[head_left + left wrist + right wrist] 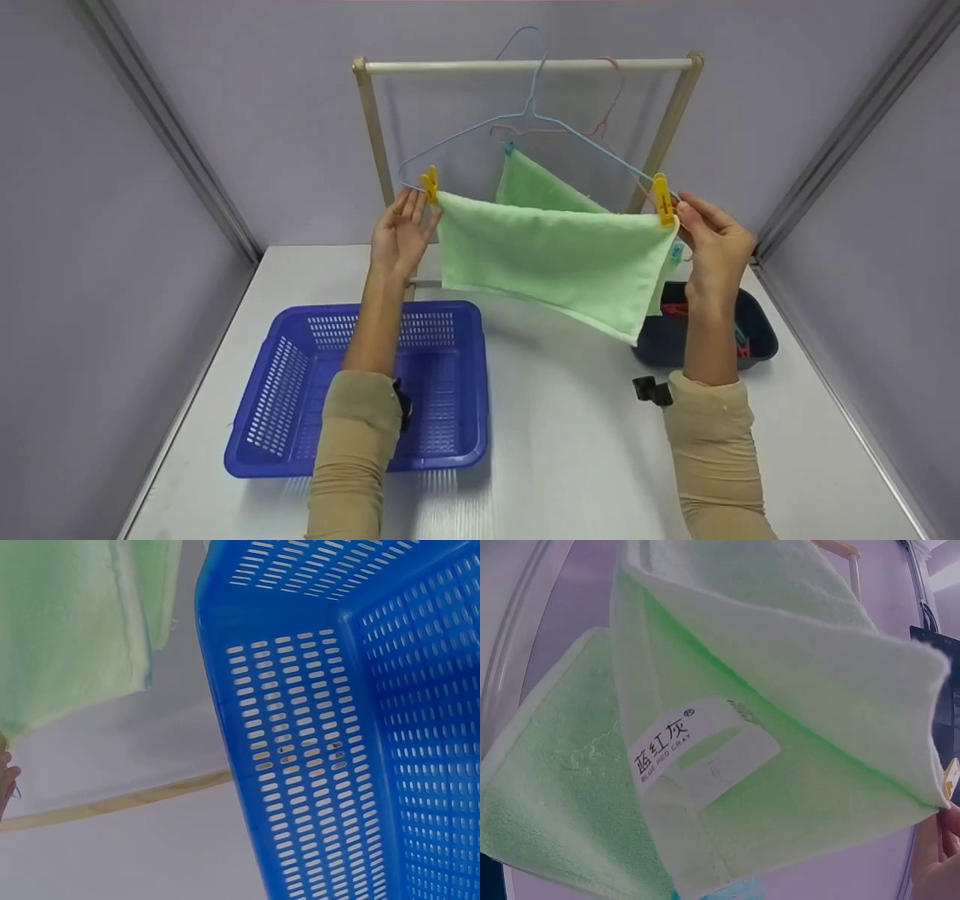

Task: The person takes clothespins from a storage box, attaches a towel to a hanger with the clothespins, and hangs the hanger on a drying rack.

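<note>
A light green towel [555,255] hangs folded over the lower bar of a blue clothes hanger [480,129]. Two yellow clothespins, a left one [430,184] and a right one [663,199], clip it near its upper corners. My left hand [401,238] touches the hanger's lower left corner, palm showing and fingers extended upward. At the opposite end, my right hand [716,240] pinches the hanger between thumb and fingers, beside the right clothespin. In the right wrist view the towel [795,765] shows a printed label, with that hand [941,851] partly visible.
Behind, a second green towel [536,180] hangs from a pink hanger [555,132] on the rack's white rod [450,67]. A blue perforated basket [474,375] stands front left. At right, a dark bin [765,341] holds red and teal clothespins.
</note>
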